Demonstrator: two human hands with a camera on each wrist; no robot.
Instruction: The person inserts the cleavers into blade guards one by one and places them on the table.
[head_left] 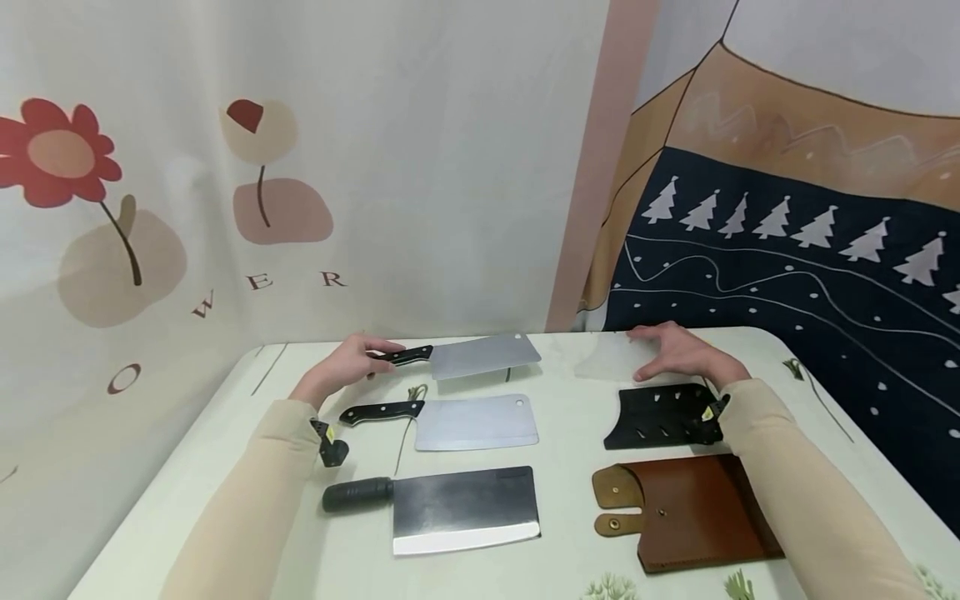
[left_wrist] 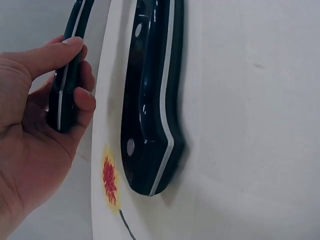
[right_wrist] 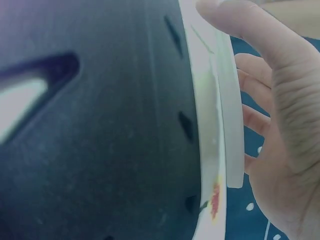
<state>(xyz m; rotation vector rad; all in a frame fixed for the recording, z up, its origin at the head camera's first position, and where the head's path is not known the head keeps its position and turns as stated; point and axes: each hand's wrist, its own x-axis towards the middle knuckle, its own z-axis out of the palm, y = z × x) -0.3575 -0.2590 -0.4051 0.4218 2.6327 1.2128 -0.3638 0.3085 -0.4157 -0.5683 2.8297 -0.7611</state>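
Observation:
At the table's far edge my left hand (head_left: 348, 362) grips the black riveted handle of a cleaver (head_left: 486, 357), its blade pointing right and tilted. The left wrist view shows thumb and fingers wrapped about that handle (left_wrist: 64, 82). Across the table my right hand (head_left: 678, 354) holds the right end of a translucent white blade cover (head_left: 602, 357), thumb and fingers spread over its width. In the right wrist view several fingers touch the edge of the cover (right_wrist: 234, 135). A second black-handled cleaver (head_left: 476, 422) lies just nearer than the held one.
Nearest lies a broad cleaver (head_left: 465, 504) with a round dark handle. On the right are a black slotted blade sheath (head_left: 648, 415), under the right wrist, and a brown leather sheath (head_left: 693, 517) with snap straps. Printed curtains (head_left: 450, 167) hang behind the white table (head_left: 570, 517).

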